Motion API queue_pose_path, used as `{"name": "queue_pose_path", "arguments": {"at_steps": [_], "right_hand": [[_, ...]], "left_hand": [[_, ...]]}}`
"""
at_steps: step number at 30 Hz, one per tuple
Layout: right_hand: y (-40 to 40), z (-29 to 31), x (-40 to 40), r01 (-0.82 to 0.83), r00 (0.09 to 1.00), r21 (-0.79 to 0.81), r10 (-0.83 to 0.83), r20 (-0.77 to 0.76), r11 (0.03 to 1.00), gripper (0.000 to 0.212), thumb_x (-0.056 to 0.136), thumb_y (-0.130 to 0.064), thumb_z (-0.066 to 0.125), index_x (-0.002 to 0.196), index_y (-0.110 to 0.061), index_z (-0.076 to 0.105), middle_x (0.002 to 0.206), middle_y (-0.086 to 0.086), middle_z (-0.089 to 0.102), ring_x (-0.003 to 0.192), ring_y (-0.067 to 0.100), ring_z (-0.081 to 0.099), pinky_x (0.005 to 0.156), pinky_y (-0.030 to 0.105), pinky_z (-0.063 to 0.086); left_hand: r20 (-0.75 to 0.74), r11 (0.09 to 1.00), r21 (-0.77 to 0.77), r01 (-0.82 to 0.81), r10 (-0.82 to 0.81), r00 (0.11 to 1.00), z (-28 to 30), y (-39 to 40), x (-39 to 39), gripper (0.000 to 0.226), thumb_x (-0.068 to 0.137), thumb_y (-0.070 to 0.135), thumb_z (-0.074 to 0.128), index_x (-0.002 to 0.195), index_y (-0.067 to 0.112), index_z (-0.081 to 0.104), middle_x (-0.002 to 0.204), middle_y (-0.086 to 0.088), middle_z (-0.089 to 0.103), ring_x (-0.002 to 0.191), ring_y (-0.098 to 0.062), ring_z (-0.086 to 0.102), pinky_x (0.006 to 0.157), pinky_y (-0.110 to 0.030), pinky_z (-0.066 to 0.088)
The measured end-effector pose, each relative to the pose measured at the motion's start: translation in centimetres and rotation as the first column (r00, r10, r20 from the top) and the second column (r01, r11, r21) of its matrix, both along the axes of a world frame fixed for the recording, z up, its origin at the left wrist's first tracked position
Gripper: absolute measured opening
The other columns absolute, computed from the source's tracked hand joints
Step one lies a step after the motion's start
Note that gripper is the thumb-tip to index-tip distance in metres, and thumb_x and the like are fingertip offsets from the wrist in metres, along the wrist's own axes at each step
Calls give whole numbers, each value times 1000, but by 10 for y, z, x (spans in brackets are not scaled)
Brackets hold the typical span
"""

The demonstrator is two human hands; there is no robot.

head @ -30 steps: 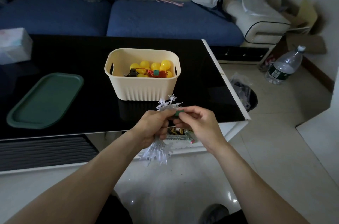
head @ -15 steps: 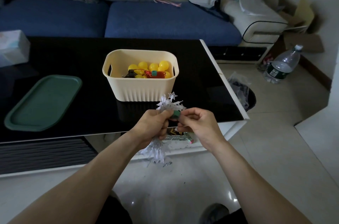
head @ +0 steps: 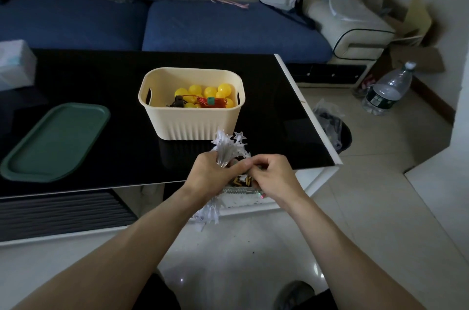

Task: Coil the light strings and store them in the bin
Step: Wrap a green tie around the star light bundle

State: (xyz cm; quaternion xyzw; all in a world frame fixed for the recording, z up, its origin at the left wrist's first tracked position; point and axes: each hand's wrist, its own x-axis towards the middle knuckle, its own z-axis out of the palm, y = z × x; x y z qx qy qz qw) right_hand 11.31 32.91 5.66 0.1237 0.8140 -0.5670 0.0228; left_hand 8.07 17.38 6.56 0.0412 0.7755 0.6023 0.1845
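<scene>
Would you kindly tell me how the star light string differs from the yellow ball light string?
The star light string is clear white and held bundled by the left hand and right hand; the yellow ball light string lies inside the bin. Stars are spiky, balls round.

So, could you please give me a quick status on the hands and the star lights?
Left hand grips star lights, right hand pinches at the bundle. Not binned yet; bin holds yellow ball lights. Nothing in the way.
</scene>
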Motion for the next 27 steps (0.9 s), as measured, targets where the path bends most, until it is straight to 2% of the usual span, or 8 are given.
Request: {"name": "queue_pose_path", "arguments": {"at_steps": [3,7,11,16,19,21,24,27], "right_hand": [[1,2,0,8,1000,-63,-6,30,998,11,96,-21,68,98,-13,75,52,-14,61,48,3,55,46,15,42],[8,5,-3,-22,998,-201,34,54,979,18,102,-24,57,93,-13,68,60,-7,55,59,13,55,64,31,49],[14,8,-1,-199,976,-176,210,49,964,15,103,-16,54,97,-13,67,79,0,65,72,12,61,73,29,53],[24,12,-1,-226,973,-135,230,14,965,27,105,-6,47,117,-14,70,67,-4,57,65,11,54,70,27,54],[26,13,-1,-179,982,-203,188,25,963,34,103,1,40,108,-6,73,56,-5,44,56,7,45,67,30,51],[25,13,-2,-131,989,-198,140,36,972,32,102,1,40,102,1,72,50,-11,49,52,3,48,67,30,52],[22,14,-4,-129,992,-99,130,2,987,15,96,-10,63,88,-5,75,64,-4,67,65,15,64,71,32,56],[24,6,-4,-204,979,230,203,26,952,23,79,-33,84,76,-16,70,74,8,73,71,31,70,68,41,57]], "left_hand": [[21,1000,-9,-1,1,1000,2,-4,-5,40,79,38,79,89,0,71,44,6,46,38,-7,37,41,-22,35],[44,999,-35,-31,33,999,0,-8,-10,24,84,33,77,84,10,72,44,6,44,39,-10,39,41,-25,36],[54,994,-85,-66,71,996,-5,-9,-13,30,86,26,73,88,-4,68,53,-3,43,41,-15,38,43,-27,37],[72,989,-147,-22,33,997,-10,-8,-14,28,85,20,70,83,-8,64,54,-5,45,41,-15,37,44,-27,35],[87,985,-169,19,-4,996,-8,-5,-13,21,86,18,67,72,5,60,54,-5,47,40,-13,38,43,-25,33],[99,982,-181,59,-41,994,-7,-4,-13,19,85,17,67,72,4,61,56,-6,48,43,-15,39,45,-27,34],[129,968,-205,145,-120,984,-6,-3,-10,19,84,18,69,77,2,62,63,-10,47,51,-19,40,50,-31,37],[129,959,-176,221,-200,971,-4,-4,-7,22,82,21,73,72,8,59,60,-7,45,52,-19,39,53,-33,36]]}}
